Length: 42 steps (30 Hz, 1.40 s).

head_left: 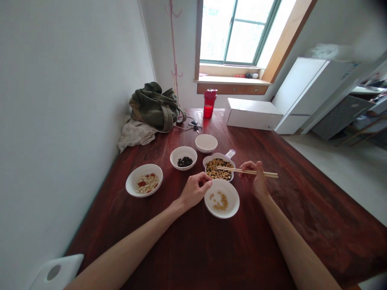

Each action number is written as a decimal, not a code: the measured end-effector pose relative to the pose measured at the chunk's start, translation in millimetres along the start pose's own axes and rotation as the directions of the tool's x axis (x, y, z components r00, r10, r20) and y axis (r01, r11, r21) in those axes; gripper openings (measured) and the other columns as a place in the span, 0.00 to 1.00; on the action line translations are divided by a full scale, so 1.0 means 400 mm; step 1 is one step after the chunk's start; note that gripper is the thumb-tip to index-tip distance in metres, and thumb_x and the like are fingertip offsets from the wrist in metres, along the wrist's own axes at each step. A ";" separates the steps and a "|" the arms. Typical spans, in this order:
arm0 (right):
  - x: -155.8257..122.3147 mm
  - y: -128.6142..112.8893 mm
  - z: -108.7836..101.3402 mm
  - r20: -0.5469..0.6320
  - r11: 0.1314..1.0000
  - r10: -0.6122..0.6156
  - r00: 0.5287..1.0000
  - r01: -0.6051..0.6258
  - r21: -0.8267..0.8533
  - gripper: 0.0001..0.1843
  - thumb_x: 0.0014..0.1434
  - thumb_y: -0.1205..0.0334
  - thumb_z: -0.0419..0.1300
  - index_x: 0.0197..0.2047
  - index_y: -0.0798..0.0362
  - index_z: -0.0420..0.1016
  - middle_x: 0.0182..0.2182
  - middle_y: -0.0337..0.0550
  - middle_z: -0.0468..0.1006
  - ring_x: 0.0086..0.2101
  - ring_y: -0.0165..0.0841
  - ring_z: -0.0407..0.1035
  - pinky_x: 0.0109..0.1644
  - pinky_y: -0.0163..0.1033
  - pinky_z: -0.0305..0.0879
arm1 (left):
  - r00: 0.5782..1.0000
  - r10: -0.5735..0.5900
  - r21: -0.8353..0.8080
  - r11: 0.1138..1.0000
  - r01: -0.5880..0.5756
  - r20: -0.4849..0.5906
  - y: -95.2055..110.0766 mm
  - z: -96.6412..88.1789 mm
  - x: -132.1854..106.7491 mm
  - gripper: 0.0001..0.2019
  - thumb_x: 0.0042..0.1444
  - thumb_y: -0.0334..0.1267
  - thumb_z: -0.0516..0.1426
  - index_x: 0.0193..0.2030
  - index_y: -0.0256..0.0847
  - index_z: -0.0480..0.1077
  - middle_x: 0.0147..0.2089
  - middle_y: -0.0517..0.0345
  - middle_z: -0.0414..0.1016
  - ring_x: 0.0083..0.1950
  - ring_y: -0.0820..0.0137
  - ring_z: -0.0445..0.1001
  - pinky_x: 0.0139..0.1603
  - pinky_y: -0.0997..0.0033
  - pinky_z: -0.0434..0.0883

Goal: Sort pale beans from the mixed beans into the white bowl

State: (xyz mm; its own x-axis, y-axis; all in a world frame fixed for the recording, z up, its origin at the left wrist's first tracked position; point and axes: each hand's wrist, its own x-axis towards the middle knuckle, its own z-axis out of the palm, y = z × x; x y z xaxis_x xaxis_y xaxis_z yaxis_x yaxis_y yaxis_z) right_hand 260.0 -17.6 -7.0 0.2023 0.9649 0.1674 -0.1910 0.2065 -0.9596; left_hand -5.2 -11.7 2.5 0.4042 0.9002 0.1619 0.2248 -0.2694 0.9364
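**Wooden chopsticks (248, 172) over soybeans (219, 169)**

Near the table's (187, 257) long edge, the right hand (253, 179) pinches the chopsticks, their tips over the soybeans in a white handled dish (211, 158); whether a bean lies between them cannot be told. The left hand (195, 190) has its fingers curled and pressed together just beside the rim of a near white bowl (225, 215), which holds a few pale beans (220, 200). Anything in that hand is hidden. Risk: a smooth bean could slip from the tips if grip pressure fails, and the left hand stands close to the short path between dish and bowl. Farther along the table lie a bowl of pale pieces with red bits (144, 180), a bowl of black beans (183, 158), and a pale bowl (206, 143). At the far edge stand a red bottle (209, 102), a green bag (154, 106), and a white box (254, 114).
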 end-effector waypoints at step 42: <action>-0.001 0.012 0.007 0.042 0.995 0.077 0.996 -0.074 -0.072 0.35 0.64 0.28 0.45 0.30 0.49 0.72 0.26 0.41 0.71 0.23 0.31 0.65 0.21 0.34 0.59 | 1.000 0.002 -0.008 1.000 -0.002 0.005 -0.006 0.000 -0.001 0.12 0.62 0.43 0.58 0.38 0.35 0.76 0.31 0.57 0.75 0.31 0.72 0.68 0.32 0.75 0.63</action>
State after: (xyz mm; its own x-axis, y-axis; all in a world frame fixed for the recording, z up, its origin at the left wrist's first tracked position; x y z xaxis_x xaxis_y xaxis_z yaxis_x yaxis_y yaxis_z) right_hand 256.5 -16.6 -11.2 0.1466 0.9839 0.1019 -0.1361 0.1221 -0.9831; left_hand -5.7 -11.4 0.2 0.4091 0.8980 0.1620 0.2167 -0.2681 0.9387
